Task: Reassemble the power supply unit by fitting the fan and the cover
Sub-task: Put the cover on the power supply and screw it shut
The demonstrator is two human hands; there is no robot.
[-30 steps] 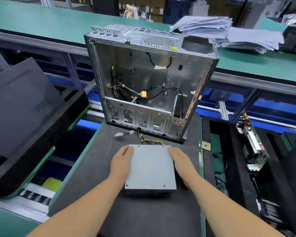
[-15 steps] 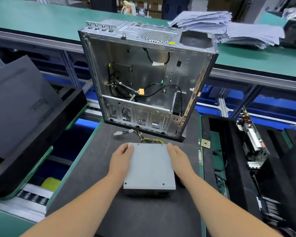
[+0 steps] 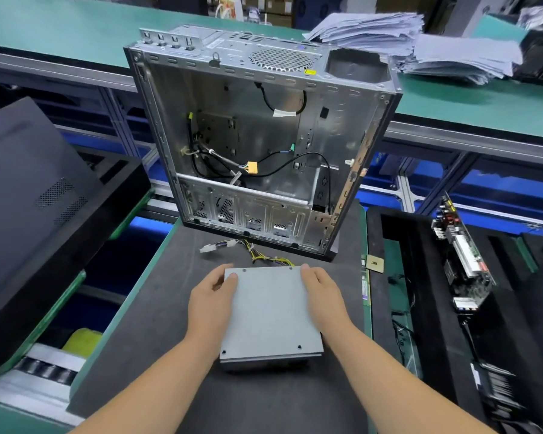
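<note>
Head camera looked down as my left hand [image 3: 212, 303] and right hand [image 3: 322, 297] clasped the sides of the flat grey metal power supply unit [image 3: 270, 314], fingers curled over its edges. It lay on the dark mat [image 3: 157, 324], long axis running away from me, both hands equally near. Its yellow-and-black wire bundle [image 3: 257, 253] trailed toward the open silver computer case [image 3: 257, 145] standing just beyond.

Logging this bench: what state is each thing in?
Power supply: cover on, flat on the mat.
Left hand: grips its left edge.
Right hand: grips its right edge.
Computer case: upright, side open.
Supply wires: loose, unplugged.
</note>
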